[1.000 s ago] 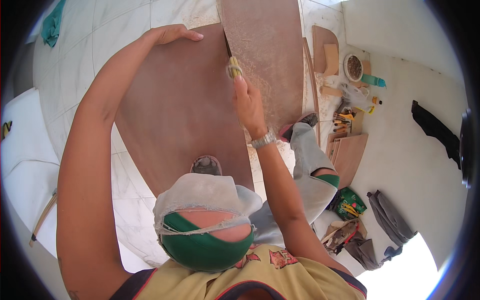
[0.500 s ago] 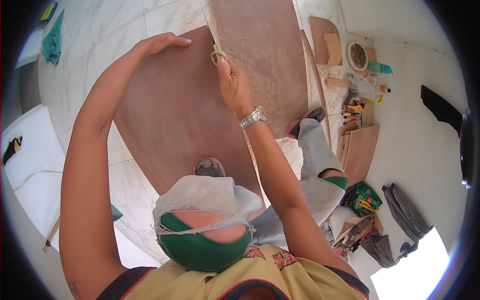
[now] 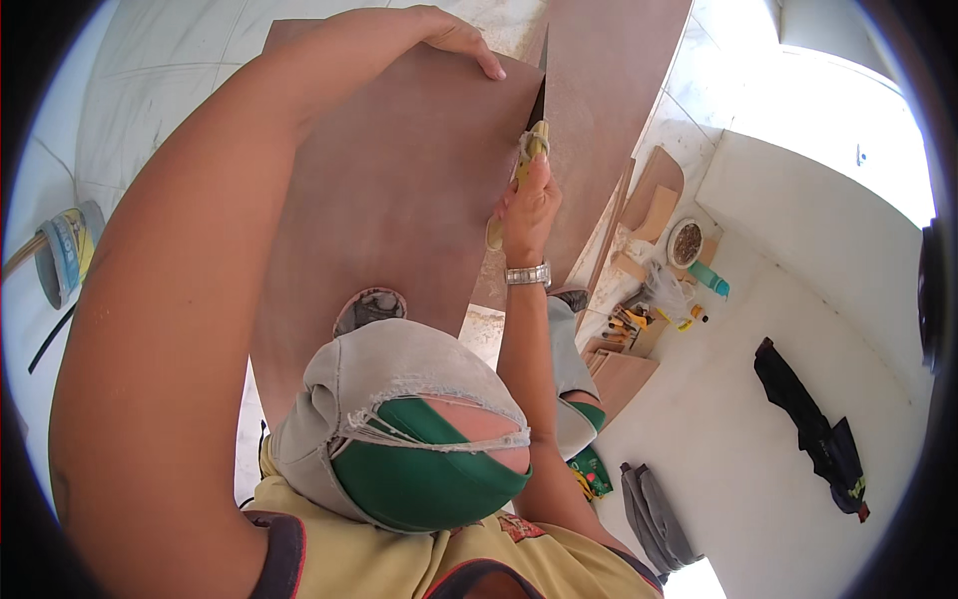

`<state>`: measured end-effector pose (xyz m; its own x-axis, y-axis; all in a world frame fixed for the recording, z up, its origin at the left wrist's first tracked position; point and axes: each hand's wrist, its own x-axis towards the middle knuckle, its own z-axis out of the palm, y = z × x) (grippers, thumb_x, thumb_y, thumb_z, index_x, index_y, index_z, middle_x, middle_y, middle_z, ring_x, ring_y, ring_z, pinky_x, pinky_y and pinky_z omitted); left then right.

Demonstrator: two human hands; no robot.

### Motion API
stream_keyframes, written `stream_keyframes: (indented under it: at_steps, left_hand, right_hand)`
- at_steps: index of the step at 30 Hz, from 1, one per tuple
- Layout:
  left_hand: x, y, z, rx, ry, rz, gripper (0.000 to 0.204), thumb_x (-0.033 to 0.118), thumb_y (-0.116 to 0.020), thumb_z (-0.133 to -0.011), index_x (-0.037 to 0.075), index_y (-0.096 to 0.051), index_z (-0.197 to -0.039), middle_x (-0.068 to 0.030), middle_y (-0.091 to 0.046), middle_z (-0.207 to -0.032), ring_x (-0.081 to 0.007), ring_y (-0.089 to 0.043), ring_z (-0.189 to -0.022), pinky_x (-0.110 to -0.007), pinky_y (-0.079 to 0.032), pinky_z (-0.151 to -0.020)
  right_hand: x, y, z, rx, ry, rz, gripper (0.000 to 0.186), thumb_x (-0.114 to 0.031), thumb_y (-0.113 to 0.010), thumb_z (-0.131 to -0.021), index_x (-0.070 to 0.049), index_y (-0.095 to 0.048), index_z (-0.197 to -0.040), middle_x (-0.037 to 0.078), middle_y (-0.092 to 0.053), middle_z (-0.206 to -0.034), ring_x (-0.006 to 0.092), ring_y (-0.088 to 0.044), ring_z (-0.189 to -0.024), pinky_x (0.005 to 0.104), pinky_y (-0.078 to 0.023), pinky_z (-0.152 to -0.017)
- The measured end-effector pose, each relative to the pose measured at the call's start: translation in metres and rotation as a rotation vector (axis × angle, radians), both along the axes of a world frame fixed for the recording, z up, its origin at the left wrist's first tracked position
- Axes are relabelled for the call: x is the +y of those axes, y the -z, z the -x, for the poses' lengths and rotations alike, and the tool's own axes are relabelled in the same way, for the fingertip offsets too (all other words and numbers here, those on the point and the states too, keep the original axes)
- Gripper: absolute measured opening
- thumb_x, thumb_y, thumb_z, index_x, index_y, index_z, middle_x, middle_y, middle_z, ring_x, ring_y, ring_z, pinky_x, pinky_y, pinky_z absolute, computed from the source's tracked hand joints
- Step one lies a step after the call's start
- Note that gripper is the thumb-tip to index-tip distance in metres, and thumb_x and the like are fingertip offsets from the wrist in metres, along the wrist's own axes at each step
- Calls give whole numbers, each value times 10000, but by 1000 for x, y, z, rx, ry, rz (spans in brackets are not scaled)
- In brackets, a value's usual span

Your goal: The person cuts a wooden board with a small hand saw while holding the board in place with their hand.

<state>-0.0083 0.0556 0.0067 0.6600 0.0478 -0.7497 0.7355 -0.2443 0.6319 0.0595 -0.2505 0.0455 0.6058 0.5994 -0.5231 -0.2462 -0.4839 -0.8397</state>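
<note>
My right hand is closed around the yellowish handle of a handsaw. Its dark blade points away from me and stands at the right edge of a brown wooden board. Along the board's far edge, my left hand holds it, thumb on top; the other fingers are partly hidden. My shoe rests on the near part of the board, below my bent knee. Right of the saw lies a second brown board, with a gap between the two widening toward me.
By the right wall are wood offcuts, a round white bowl, a teal bottle, a plastic bag and several hand tools. A bucket stands at the left. Dark clothing hangs on the wall.
The view has shifted, so the boards and both hands appear farther right. The saw blade, seen thin and rising above the board before, now shows as a short dark wedge between the boards.
</note>
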Motion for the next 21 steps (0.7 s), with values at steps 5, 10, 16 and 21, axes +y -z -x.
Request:
stream_keyframes:
  at_steps: [5, 10, 16, 21]
  left_hand:
    - [2, 8, 8, 4, 24, 21, 763, 682, -703, -895, 49, -761, -1317, -153, -738, -1315, -305, -662, -1234, -441, -475, -1083]
    - [2, -3, 2, 19, 25, 56, 764, 682, -695, -900, 51, -755, -1327, -157, -741, -1305, -320, -676, -1203, -449, -475, -1078]
    - [2, 8, -4, 14, 51, 24, 760, 686, -683, -906, 57, -759, -1326, -152, -742, -1302, -313, -671, -1216, -447, -468, -1084]
    - [-1, 2, 5, -44, 50, -37, 752, 693, -683, -899, 54, -781, -1284, -146, -759, -1259, -306, -691, -1170, -446, -494, -1052]
  right_hand:
    - [-106, -56, 55, 25, 19, 66, 533, -516, -459, -1119, -19, -640, -1051, -8, -447, -592, 79, -408, -467, 275, -326, -430]
    - [-103, -46, 45, -3, 17, 39, 469, -424, -442, -1138, -10, -655, -1197, -38, -462, -636, 44, -394, -484, 248, -325, -438]
    - [-9, -6, -1, 66, 34, 14, 476, -466, -431, -1132, -94, -520, -848, -31, -434, -607, 79, -398, -461, 279, -344, -438]
    - [-128, -74, 65, 55, 83, 126, 480, -505, -465, -1100, -71, -554, -916, 2, -442, -575, 100, -409, -437, 278, -341, -427]
